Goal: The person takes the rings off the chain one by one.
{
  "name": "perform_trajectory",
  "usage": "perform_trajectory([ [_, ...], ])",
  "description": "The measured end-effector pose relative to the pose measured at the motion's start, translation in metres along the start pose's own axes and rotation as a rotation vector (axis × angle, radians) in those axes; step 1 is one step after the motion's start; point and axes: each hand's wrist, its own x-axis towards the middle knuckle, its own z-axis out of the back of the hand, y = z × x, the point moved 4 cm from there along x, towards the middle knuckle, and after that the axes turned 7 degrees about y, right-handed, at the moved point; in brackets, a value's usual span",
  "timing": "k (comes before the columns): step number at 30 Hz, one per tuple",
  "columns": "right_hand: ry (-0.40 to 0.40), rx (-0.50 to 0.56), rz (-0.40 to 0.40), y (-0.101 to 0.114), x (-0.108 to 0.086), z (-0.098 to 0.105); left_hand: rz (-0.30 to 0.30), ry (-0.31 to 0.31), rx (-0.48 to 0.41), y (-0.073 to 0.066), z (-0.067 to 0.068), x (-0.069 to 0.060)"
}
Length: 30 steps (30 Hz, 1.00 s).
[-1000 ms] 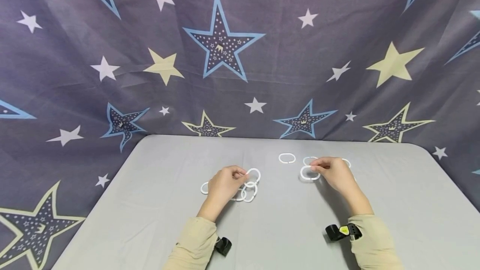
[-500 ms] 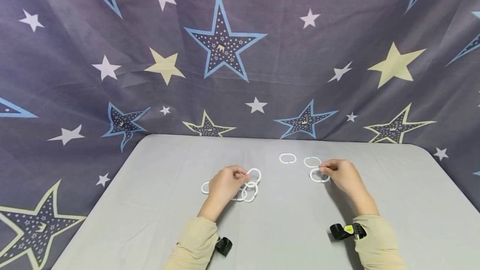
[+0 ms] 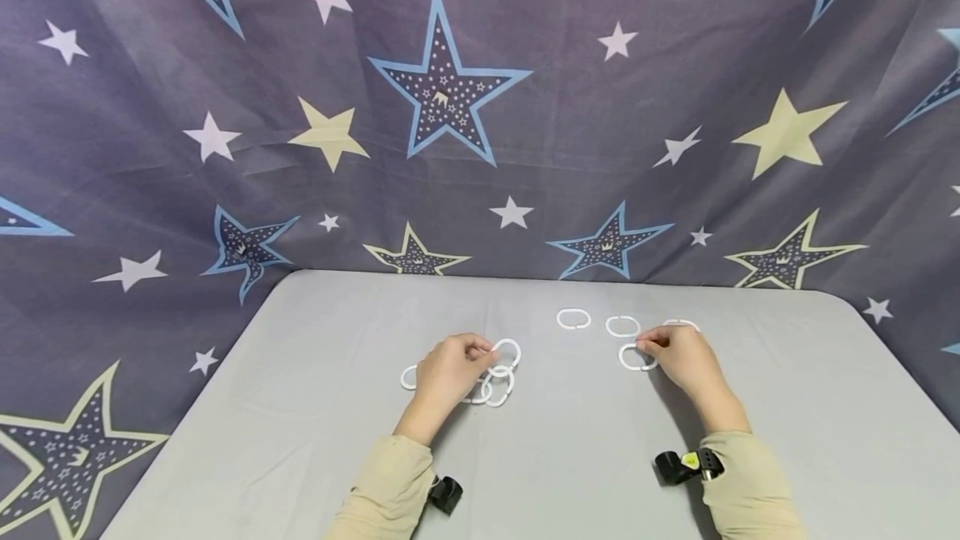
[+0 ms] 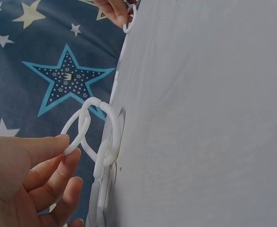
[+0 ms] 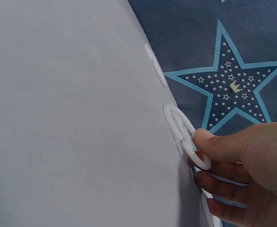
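The left hand (image 3: 452, 365) holds the chain (image 3: 498, 372) at the table (image 3: 570, 457) — well left of three loose links (image 3: 573, 309) in a row. The right hand (image 3: 678, 357) holds another link (image 3: 636, 369) before that row — and the curtain (image 3: 555, 140) hangs behind the table

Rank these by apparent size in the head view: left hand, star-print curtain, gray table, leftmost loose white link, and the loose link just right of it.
1. Star-print curtain
2. Gray table
3. Left hand
4. Leftmost loose white link and right-hand neighbor link: they look alike, so unranked.
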Motion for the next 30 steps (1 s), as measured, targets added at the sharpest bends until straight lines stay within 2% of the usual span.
perform_trajectory([
  [17, -0.017, -0.044, 0.01, 0.001, 0.0, -0.001, 0.007, 0.006, -0.003, 0.001, 0.0, 0.001],
  [26, -0.055, 0.025, 0.047, 0.013, 0.0, 0.0, -0.008, 0.005, -0.002, -0.001, 0.001, 0.0],
  [30, -0.042, 0.086, 0.074, 0.023, 0.001, -0.005, -0.011, 0.005, -0.002, -0.002, 0.001, -0.001],
])
